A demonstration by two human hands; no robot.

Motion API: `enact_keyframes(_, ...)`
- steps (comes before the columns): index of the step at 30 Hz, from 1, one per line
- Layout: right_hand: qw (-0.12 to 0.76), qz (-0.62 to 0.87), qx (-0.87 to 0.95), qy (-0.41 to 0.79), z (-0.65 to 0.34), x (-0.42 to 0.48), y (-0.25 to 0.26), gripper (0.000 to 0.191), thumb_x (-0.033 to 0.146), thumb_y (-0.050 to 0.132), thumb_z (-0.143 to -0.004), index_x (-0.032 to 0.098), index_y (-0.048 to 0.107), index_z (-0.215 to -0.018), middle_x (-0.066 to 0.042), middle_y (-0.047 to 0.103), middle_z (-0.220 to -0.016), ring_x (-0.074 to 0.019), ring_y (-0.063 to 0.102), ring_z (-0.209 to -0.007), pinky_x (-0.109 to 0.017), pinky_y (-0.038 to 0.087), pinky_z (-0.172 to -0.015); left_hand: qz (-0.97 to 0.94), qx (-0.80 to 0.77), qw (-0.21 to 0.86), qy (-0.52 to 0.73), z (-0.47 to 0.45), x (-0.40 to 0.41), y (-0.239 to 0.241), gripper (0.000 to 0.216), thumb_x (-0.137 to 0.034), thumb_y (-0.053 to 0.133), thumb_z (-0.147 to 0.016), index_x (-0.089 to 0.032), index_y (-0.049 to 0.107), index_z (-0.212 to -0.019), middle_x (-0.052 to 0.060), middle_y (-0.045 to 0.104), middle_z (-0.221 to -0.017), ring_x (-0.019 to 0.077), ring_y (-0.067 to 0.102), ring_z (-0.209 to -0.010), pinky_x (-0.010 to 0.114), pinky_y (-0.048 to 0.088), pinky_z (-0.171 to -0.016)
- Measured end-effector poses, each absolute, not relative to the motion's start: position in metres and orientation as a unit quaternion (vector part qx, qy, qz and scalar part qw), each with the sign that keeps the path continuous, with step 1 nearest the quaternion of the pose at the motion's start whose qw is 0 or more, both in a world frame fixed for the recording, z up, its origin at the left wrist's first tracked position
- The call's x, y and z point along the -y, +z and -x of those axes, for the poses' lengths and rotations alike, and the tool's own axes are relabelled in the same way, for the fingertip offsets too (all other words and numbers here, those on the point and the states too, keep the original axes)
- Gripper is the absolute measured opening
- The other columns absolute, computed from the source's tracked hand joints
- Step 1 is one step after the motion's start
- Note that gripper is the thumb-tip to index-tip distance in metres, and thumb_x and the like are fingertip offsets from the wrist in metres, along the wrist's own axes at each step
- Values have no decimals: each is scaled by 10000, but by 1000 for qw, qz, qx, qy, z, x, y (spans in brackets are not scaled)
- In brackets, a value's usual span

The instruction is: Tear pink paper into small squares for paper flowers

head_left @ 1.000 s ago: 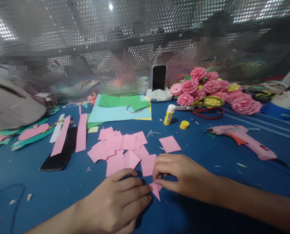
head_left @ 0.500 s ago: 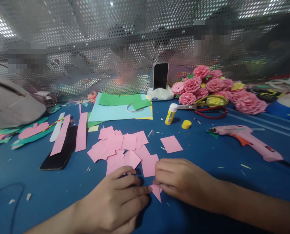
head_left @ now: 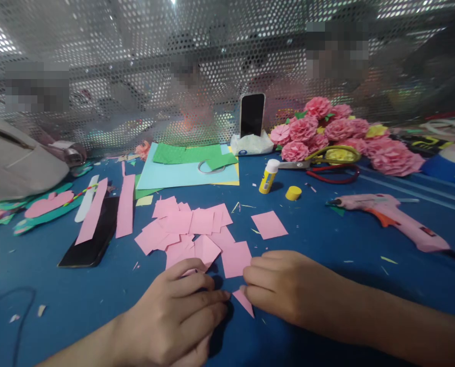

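Note:
A small pink paper folded into a triangle (head_left: 244, 303) lies at the front middle, pinched at its upper edge by my right hand (head_left: 284, 285). To its left is my left hand (head_left: 181, 311), its fingers curled. The left fingertips end just short of the triangle. A bit of pink shows by the curled index finger; whether it is held is hidden. Beyond both hands spreads a pile of pink paper squares (head_left: 177, 223). One separate pink square (head_left: 269, 225) lies to the right of that pile.
A glue stick (head_left: 269, 178) stands uncapped beside its yellow cap (head_left: 294, 193). Scissors (head_left: 332, 164) lie by pink paper flowers (head_left: 304, 129). At right is a pink glue gun (head_left: 392, 216). Pink strips (head_left: 125, 206) and a dark phone (head_left: 97, 239) lie left.
My left fingertips have drawn back slightly to the left from the folded paper. The paper now shows as one plain triangle, with my right hand still at its edge.

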State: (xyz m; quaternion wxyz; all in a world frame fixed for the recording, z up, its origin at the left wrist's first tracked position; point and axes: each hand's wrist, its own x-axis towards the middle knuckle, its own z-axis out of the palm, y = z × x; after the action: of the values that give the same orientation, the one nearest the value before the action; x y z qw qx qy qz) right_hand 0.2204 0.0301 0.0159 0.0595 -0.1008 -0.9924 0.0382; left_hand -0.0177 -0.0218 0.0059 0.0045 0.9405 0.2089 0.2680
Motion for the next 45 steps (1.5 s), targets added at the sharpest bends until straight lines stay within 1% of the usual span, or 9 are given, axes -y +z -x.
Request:
enact_keyframes(10, 88, 151, 984, -11, -218, -20, 17, 138, 131, 591, -858, 193, 562, -739, 3, 592, -711, -174, 461, -617, -317, 231, -532, -958, -189, -49, 212, 15, 24, 7, 341, -141, 431, -868, -65, 644, -1123, 110, 737, -1033, 219, 671, -891, 384, 506, -874)
enact_keyframes(17, 88, 164, 978, -94, -221, 5, 9, 125, 68, 673, -656, 173, 607, -673, -36, 620, -640, -185, 461, -551, -331, 198, -498, -962, -168, -82, 199, 13, 26, 4, 338, -191, 414, -937, -22, 636, -1127, 136, 732, -1020, 229, 670, -863, 384, 512, -871)
enact_keyframes(21, 88, 206, 973, -51, -222, -1, 20, 215, 367, 689, -783, 202, 593, -684, 3, 591, -608, -183, 494, -550, -331, 257, -534, -959, -175, -90, 206, 13, 28, -1, 297, -188, 462, -921, -56, 644, -1116, 116, 732, -1027, 222, 669, -880, 391, 503, -884)
enact_keyframes(25, 108, 235, 966, -25, -221, -2, 23, 366, 547, 707, -733, 214, 587, -829, 24, 626, -710, -181, 559, -628, -313, 302, -585, -948, -187, -122, 226, 13, 33, -8, 283, -191, 513, -901, -70, 641, -1122, 104, 729, -1029, 234, 657, -942, 415, 486, -906)
enact_keyframes(27, 111, 231, 967, -14, -220, -1, 20, 320, 473, 710, -764, 219, 569, -896, 34, 636, -749, -174, 575, -651, -303, 307, -594, -945, -189, -128, 234, 13, 34, -9, 272, -181, 507, -900, -70, 648, -1104, 100, 733, -1000, 231, 656, -935, 415, 487, -899)
enact_keyframes(30, 104, 213, 972, -1, -220, -4, 13, 71, 270, 592, -882, 214, 551, -866, 28, 635, -755, -163, 571, -657, -293, 309, -596, -943, -190, -127, 241, 12, 34, -8, 256, -154, 496, -886, -67, 659, -1063, 107, 734, -990, 228, 658, -906, 413, 495, -875)
enact_keyframes(32, 97, 195, 976, 19, -222, -10, 12, 108, 173, 494, -923, 201, 556, -839, 11, 639, -765, -157, 561, -660, -287, 318, -601, -945, -187, -118, 243, 12, 33, -6, 264, -143, 486, -872, -66, 657, -1058, 112, 731, -1008, 227, 657, -899, 408, 501, -858)
enact_keyframes(38, 111, 193, 943, 249, -224, -31, 26, 113, 169, 539, -923, 198, 648, -912, 19, 681, -890, -104, 601, -807, -203, 401, -724, -948, -171, -78, 258, 15, 33, 1, 294, -164, 437, -865, -56, 643, -1045, 124, 731, -974, 226, 655, -866, 394, 511, -797)
enact_keyframes(45, 72, 267, 882, 382, -219, -38, 24, 77, 136, 626, -821, 169, 696, -820, 17, 670, -758, -85, 559, -649, -172, 400, -593, -955, -174, -71, 230, 15, 32, 3, 329, -155, 422, -886, -61, 634, -1119, 98, 701, -1119, 239, 625, -952, 395, 483, -851)
